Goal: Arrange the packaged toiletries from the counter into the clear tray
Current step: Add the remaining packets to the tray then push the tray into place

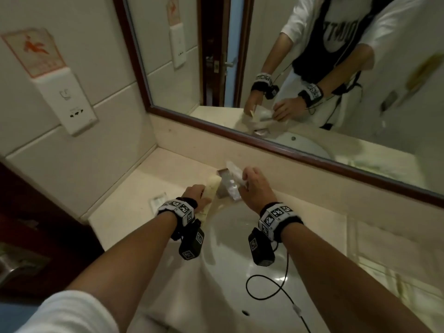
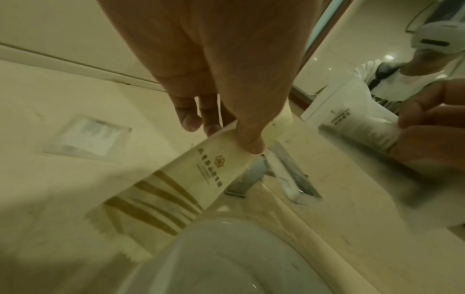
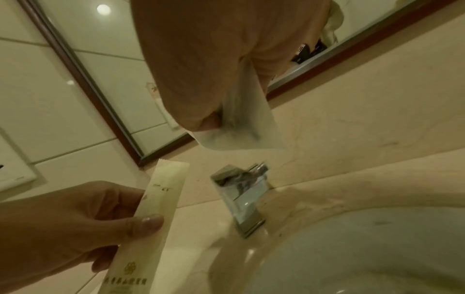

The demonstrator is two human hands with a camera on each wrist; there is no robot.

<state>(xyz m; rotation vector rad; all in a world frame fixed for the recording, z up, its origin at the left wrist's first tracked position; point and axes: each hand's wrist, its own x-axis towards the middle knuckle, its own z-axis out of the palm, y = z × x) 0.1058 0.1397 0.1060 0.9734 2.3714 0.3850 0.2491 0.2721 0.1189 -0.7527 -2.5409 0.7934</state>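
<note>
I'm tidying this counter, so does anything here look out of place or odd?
No clear tray shows in any view. One flat packet lies alone on the counter left of the sink. Nothing looks spilled or damaged.

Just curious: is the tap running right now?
Off, as far as shows: no water leaves the faucet, and the basin below looks dry.

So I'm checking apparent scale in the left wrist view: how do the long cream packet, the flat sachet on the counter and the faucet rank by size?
1. Long cream packet, clearly largest, though it is held nearest the camera.
2. Flat sachet and faucet: similar in apparent size, and the packet covers part of the faucet, so no ranking between them.
</note>
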